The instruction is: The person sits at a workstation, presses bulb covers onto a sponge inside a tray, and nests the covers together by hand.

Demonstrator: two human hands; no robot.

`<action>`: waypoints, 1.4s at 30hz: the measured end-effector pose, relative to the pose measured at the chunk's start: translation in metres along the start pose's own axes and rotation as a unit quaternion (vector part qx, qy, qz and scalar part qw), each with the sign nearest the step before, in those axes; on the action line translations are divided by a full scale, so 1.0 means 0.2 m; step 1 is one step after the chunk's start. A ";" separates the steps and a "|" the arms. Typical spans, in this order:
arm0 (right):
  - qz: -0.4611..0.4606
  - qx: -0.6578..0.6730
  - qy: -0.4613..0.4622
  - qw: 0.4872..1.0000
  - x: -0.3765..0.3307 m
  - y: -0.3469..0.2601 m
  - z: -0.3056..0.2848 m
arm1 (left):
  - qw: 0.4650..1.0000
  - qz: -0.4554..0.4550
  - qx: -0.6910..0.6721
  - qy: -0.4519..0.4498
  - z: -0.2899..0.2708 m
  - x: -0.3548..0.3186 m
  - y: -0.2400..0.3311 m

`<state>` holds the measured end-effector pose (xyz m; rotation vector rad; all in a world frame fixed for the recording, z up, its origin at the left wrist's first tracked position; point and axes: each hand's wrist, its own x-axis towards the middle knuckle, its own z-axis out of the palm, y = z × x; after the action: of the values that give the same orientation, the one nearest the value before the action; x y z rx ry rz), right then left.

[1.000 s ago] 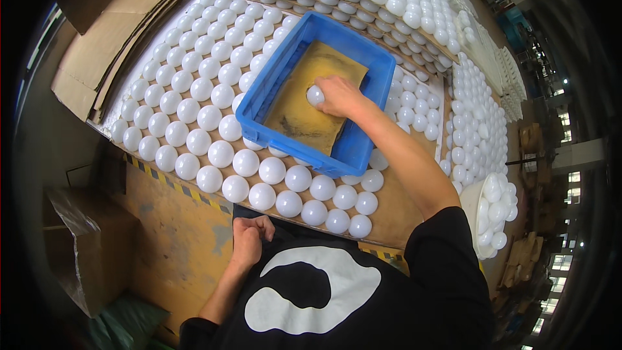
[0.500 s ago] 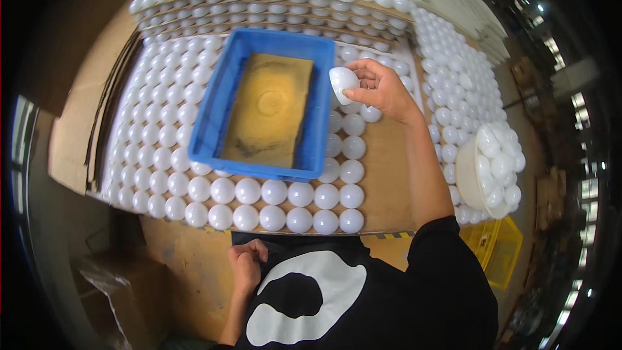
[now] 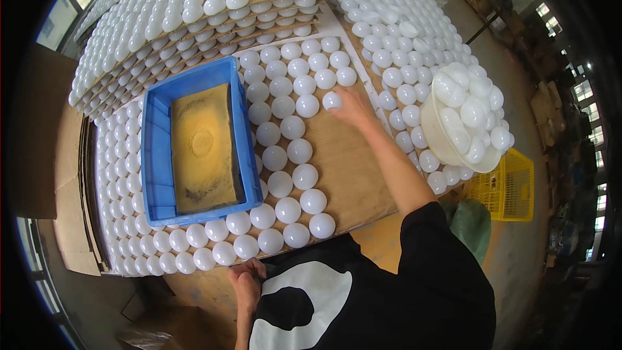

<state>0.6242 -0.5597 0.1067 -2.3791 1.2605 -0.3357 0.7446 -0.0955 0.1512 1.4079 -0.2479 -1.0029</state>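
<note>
The right hand (image 3: 353, 107) reaches out over the brown board (image 3: 350, 168) and holds 1 white ball (image 3: 332, 100) at its fingertips, just beside the rows of white balls (image 3: 285, 155) standing there. A blue tray (image 3: 152, 149) with a yellow sponge (image 3: 202, 149) sits to the left. A cream bowl (image 3: 447, 142) heaped with balls stands to the right. The left hand (image 3: 246, 282) rests at the board's near edge, seemingly empty.

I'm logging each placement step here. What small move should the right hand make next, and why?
Probably let go: the right hand has the white globe down on the bare cardboard sheet, in line beside the row of globes already standing there.
</note>
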 end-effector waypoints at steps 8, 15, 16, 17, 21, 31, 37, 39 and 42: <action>-0.049 -0.011 0.033 0.998 -0.01 0.02 0.05 | 0.999 0.031 -0.014 0.023 0.00 0.00 -0.03; -0.102 0.052 0.231 0.966 -0.47 -0.18 -0.81 | 0.999 -0.003 0.052 -0.009 0.03 0.07 -0.02; -0.102 0.023 0.268 0.958 -0.49 -0.14 -0.92 | 0.996 -0.026 0.084 -0.026 0.02 0.07 -0.03; -0.090 -0.041 0.268 0.958 -0.50 -0.08 -1.01 | 0.996 -0.026 0.084 -0.027 0.03 0.08 -0.04; 0.007 -0.259 0.167 0.952 -0.50 0.18 -1.20 | 0.997 -0.027 0.038 -0.058 0.05 0.10 -0.06; 0.057 -0.297 0.046 0.952 -0.41 0.24 -1.17 | 0.998 -0.022 0.050 -0.014 0.02 0.04 -0.06; 0.021 -0.238 0.118 0.964 -0.52 0.15 -1.35 | 0.998 0.000 0.002 -0.060 0.04 0.04 -0.02; -0.035 -0.196 0.147 0.969 -0.52 -0.02 -1.34 | 0.999 0.019 0.001 -0.029 0.02 0.01 -0.04; -0.182 -0.015 0.028 0.983 -0.58 -0.35 -1.19 | 0.999 0.017 0.035 -0.027 -0.04 0.00 -0.03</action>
<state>0.5150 -0.4902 0.3482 -2.6390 0.8492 -0.4987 0.7474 -0.0902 0.1448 1.4366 -0.3495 -1.0127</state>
